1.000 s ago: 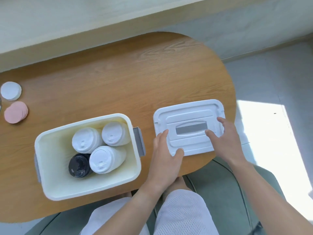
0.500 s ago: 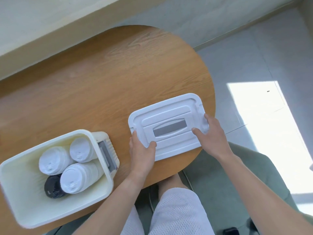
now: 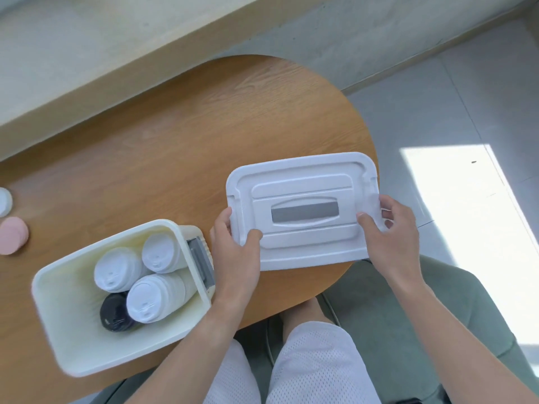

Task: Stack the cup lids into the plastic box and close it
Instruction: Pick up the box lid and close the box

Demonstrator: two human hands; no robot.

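The cream plastic box (image 3: 58, 322) stands open at the table's front left, grey latch on its right end. Inside lie three stacks of white cup lids (image 3: 151, 298) and one black stack (image 3: 115, 314), leaning on each other. The white box lid (image 3: 303, 185), with a grey handle in its middle, is tilted above the table's right end. My left hand (image 3: 236, 252) grips its left end, thumb on top. My right hand (image 3: 390, 228) grips its right end.
The oval wooden table (image 3: 175, 141) ends just right of the box lid. A pink stack of discs (image 3: 11, 234) and a white one (image 3: 4, 201) lie at the far left edge. A green seat (image 3: 379, 310) and my legs are below the table edge.
Both hands have closed on the ends of the box lid and raised it off the table. The view has swung, so the box sits further left.
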